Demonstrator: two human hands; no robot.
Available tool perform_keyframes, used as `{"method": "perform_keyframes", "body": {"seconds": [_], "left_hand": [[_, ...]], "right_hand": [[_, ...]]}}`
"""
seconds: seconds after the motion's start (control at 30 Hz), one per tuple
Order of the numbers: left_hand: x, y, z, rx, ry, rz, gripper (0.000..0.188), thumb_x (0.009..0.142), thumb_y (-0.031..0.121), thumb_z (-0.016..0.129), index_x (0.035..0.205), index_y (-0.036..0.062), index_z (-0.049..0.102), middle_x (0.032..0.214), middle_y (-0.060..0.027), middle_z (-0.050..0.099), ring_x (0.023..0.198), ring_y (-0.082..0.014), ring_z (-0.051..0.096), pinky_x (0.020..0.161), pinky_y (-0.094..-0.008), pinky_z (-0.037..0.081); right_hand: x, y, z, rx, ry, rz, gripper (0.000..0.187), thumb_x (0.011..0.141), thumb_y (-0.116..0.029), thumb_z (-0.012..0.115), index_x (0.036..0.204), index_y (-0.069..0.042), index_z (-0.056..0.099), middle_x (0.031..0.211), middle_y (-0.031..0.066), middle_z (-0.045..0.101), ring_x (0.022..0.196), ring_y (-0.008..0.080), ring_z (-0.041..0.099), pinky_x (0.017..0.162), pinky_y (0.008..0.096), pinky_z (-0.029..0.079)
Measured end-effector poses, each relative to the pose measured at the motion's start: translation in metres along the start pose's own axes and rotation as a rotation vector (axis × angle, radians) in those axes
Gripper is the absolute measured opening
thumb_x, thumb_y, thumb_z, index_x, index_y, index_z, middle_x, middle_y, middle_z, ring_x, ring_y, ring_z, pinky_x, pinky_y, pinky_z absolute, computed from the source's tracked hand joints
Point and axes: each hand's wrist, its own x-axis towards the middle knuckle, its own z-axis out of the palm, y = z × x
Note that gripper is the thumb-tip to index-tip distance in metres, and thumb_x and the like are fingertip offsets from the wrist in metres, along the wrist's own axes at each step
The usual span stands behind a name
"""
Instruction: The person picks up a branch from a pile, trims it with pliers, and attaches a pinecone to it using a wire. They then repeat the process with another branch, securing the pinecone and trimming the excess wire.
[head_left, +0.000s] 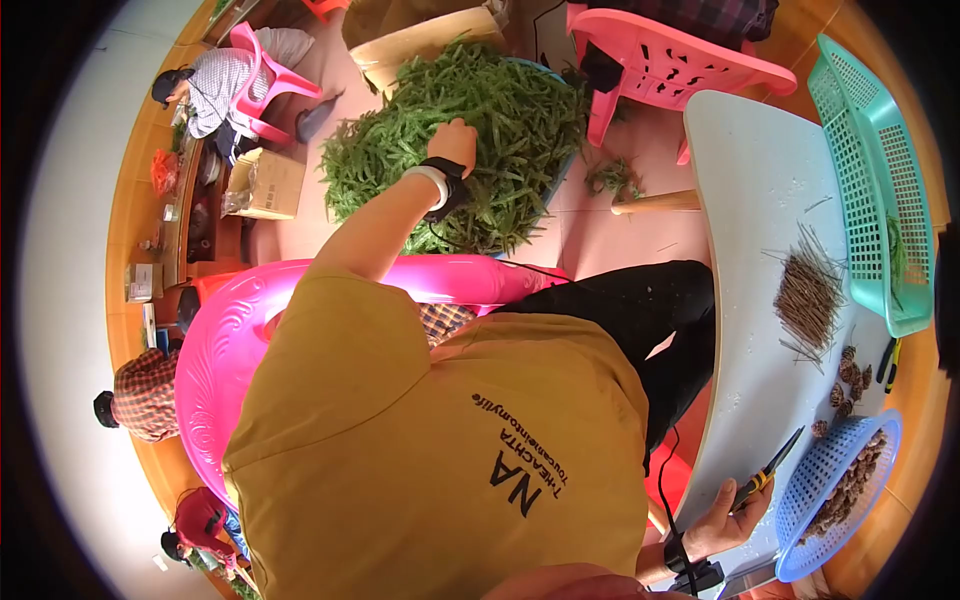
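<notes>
My left arm reaches out to a big heap of green leafy sprigs (390, 155) on the far side of the pink chair. There my left hand (455, 148) has its fingers curled down into the sprigs and closed on some of them; the fingertips are partly hidden. It wears a black strap and a white band at the wrist. Low on the right, my right hand (722, 522) is wrapped round the handles of pliers (768, 470) with black and yellow grips. Their dark jaws point up and away, over the edge of the pale table (745, 330).
On the table lie thin brown sticks (808, 298), pine cones (845, 385), a green basket (865, 190) and a blue basket (800, 480) of brown pieces. A pink chair (665, 60) and cardboard boxes (265, 185) stand around. Other people (215, 90) sit at the left.
</notes>
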Motion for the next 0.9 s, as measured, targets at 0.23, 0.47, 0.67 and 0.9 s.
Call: {"method": "perform_keyframes", "body": {"seconds": [0.23, 0.47, 0.67, 0.9], "left_hand": [[0.001, -0.018, -0.003, -0.511, 0.322, -0.202, 0.028, 0.075, 0.017, 0.067, 0.099, 0.0064, 0.058, 0.104, -0.0180, 0.056, 0.097, -0.0383, 0.054, 0.074, -0.0496, 0.049], [-0.020, -0.027, -0.001, -0.428, 0.746, -0.489, 0.037, 0.075, 0.023, 0.069, 0.105, 0.0048, 0.055, 0.108, -0.0158, 0.057, 0.097, -0.0380, 0.055, 0.076, -0.0451, 0.048], [-0.016, -0.045, 0.007, -0.565, 0.088, -0.610, 0.049, 0.073, 0.027, 0.072, 0.111, 0.0025, 0.055, 0.110, -0.0152, 0.059, 0.104, -0.0351, 0.056, 0.082, -0.0411, 0.049], [-0.029, -0.050, -0.011, -0.569, 0.114, -0.510, 0.044, 0.073, 0.034, 0.071, 0.099, -0.0005, 0.064, 0.098, -0.0191, 0.065, 0.091, -0.0319, 0.063, 0.079, -0.0412, 0.051]], "right_hand": [[-0.004, -0.002, 0.003, 0.086, 0.041, 0.103, 0.049, 0.084, -0.020, 0.066, 0.120, 0.008, 0.049, 0.124, 0.0144, 0.051, 0.098, 0.0214, 0.053, 0.085, 0.0325, 0.043], [-0.003, 0.001, 0.001, 0.071, 0.073, 0.136, 0.044, 0.083, -0.020, 0.067, 0.114, 0.009, 0.052, 0.125, 0.0150, 0.050, 0.100, 0.0216, 0.052, 0.087, 0.0334, 0.042], [-0.002, 0.004, 0.003, -0.059, 0.077, 0.049, 0.040, 0.083, -0.018, 0.067, 0.108, 0.010, 0.053, 0.128, 0.0165, 0.049, 0.105, 0.0232, 0.051, 0.090, 0.0346, 0.041], [-0.002, 0.008, 0.002, -0.076, 0.084, 0.041, 0.033, 0.083, -0.015, 0.066, 0.100, 0.010, 0.054, 0.129, 0.0170, 0.048, 0.106, 0.0237, 0.051, 0.091, 0.0349, 0.041]]}}
